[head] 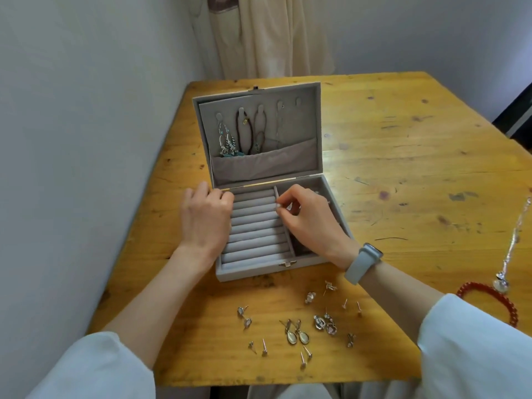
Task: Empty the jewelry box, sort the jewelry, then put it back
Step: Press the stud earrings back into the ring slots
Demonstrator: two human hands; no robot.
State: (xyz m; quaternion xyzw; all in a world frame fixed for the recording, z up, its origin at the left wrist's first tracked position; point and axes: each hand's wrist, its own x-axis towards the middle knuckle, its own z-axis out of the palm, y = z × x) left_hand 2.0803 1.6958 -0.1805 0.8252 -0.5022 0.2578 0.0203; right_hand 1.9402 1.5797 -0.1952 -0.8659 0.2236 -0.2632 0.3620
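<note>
A grey jewelry box stands open on the wooden table, its lid upright. Dangling earrings and dark cords hang inside the lid above a fabric pocket. My left hand rests on the box's left rim beside the grey ring rolls, fingers curled over the edge. My right hand hovers over the divider and pinches a tiny pale piece between thumb and forefinger. The right compartment lies mostly hidden under that hand. Several stud and drop earrings are scattered in front of the box.
A red bead bracelet lies at the right edge of the table, with a long silver chain and pendant above it. A wall runs close along the left side. Cream fabric hangs behind the table.
</note>
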